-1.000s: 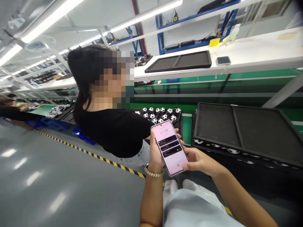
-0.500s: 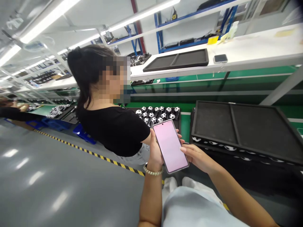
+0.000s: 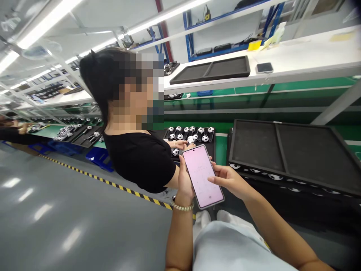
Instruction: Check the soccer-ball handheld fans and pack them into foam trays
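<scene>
A smartphone [image 3: 201,188] with a pale pink lit screen lies tilted in my left hand [image 3: 185,182]. The left fingers wrap behind it, their tips showing at its right edge, and the thumb rests along the left side. My right hand [image 3: 232,182] is at the phone's right edge, its fingers against that side and its thumb over the screen. Faint marks like a keypad show on the display, too small to read. Just beyond the phone, a co-worker's hands [image 3: 183,144] are over a black tray [image 3: 210,150] of football-patterned pieces [image 3: 205,138].
A co-worker in a black top [image 3: 135,162] is close on the left. Stacked black trays [image 3: 256,146] stand on the right. On the white shelf [image 3: 304,56] lie a divided tray [image 3: 225,69] and another phone [image 3: 264,68]. Yellow-black floor tape [image 3: 113,184] runs behind the co-worker.
My right thumb has come over the screen, where keypad-like marks now show. The co-worker has shifted right, and their hands have come into sight over the tray.
</scene>
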{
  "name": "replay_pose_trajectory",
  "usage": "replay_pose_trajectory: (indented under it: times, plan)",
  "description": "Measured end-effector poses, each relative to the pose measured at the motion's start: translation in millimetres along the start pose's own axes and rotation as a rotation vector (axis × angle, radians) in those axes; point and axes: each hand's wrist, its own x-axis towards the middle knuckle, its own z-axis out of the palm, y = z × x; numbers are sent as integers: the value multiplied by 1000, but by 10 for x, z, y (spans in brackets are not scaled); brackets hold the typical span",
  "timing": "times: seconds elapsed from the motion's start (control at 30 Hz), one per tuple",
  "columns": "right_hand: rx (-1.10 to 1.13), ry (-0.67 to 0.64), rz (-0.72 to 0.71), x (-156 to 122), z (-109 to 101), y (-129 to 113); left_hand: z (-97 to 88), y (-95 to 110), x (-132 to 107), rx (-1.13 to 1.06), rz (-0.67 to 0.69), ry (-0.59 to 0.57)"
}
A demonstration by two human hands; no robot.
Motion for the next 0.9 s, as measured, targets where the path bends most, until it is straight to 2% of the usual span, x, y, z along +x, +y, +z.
replay_pose_trajectory:
  times: [0.1, 0.27, 0.43, 0.57, 0.67, 0.8, 0.9]
  plan:
    - [-2, -10, -1, 15, -11, 4, 20, 16, 10, 3, -5, 1]
    - [2, 64, 63, 40, -33, 13, 41, 18, 45, -10, -6, -22]
    - [-23, 130, 40, 61, -29, 29, 17, -10, 80, -21, -18, -6]
    - [3, 112, 55, 53, -58, 31, -24, -12, 98, -30, -43, 11]
    - [3, 28, 36, 30, -108, 9, -56, 6, 110, -54, -66, 1]
    - [45, -201, -1, 1, -151, -36, -77, 39, 127, -63, -75, -42]
    - [99, -283, -6, -3, -154, -45, -67, 60, 141, -65, -67, -65]
